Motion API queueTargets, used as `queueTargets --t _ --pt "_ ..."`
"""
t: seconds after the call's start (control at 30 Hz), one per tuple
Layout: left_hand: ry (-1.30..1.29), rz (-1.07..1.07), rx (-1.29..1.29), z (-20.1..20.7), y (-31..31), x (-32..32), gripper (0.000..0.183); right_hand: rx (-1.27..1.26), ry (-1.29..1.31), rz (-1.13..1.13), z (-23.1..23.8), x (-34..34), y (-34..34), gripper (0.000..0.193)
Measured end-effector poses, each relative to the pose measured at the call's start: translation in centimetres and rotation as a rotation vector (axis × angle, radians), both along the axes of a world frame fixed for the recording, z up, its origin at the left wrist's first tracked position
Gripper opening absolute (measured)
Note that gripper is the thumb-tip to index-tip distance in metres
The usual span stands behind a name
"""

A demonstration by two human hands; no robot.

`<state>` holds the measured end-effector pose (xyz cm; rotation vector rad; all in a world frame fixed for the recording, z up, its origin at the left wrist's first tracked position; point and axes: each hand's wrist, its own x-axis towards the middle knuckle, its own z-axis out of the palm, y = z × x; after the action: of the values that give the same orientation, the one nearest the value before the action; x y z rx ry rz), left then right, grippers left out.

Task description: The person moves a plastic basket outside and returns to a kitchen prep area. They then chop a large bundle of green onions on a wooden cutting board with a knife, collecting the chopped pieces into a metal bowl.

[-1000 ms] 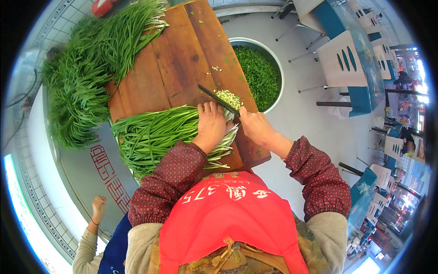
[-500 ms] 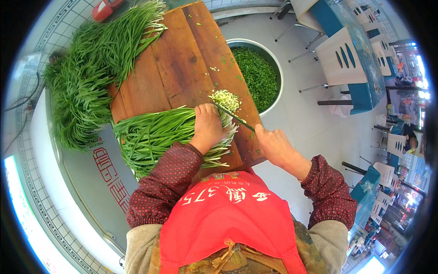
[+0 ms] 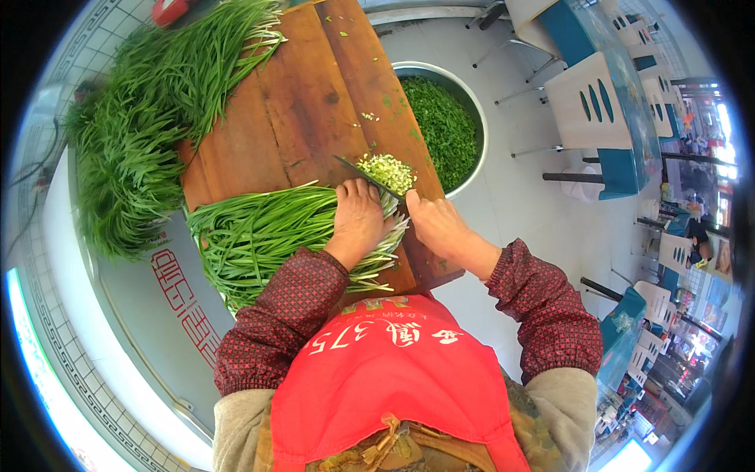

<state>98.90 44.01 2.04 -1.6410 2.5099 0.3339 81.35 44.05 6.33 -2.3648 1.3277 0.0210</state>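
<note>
My left hand (image 3: pixel 358 220) presses down on a bunch of garlic chives (image 3: pixel 263 236), fingers curled together near the pale stem ends. A knife (image 3: pixel 370 177) is gripped by its handle in my right hand (image 3: pixel 442 228). Its dark, narrow blade slants up and left, close past my left fingertips, between the bunch and a small heap of chopped pale stems (image 3: pixel 388 173). All of this rests on a brown wooden board (image 3: pixel 307 118). The handle is mostly hidden in my fist.
More uncut chives (image 3: pixel 149 126) pile over the board's left side. Beyond the right edge stands a large metal basin (image 3: pixel 481 134) holding chopped greens (image 3: pixel 440 126). Pale chairs (image 3: pixel 588 102) and blue-covered tables (image 3: pixel 629 169) stand farther right. A red object (image 3: pixel 167 11) lies at the top left.
My right hand has moved left and slightly up with the knife, so the blade now reaches farther past my left fingers. The left hand stays on the bunch.
</note>
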Motion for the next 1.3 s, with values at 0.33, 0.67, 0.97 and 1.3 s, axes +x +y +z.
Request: queueTargets --t 0.33,0.67,0.97,1.3 --pt "-0.035 -0.008 -0.05 0.3 0.3 0.0 0.065 0.14 0.118 0.007 5.5 -2.9 2.3 0.025" --pt "-0.036 0.009 -0.031 -0.2 0.1 -0.1 0.067 -0.022 0.028 0.014 -0.4 0.5 -0.2 0.02" --pt "0.004 0.033 -0.083 -0.1 0.5 0.0 0.061 0.143 0.094 -0.011 4.6 -2.6 1.7 0.022" --pt "-0.07 0.014 0.016 -0.2 0.1 -0.1 0.067 0.072 0.049 -0.001 0.9 0.1 0.2 0.021"
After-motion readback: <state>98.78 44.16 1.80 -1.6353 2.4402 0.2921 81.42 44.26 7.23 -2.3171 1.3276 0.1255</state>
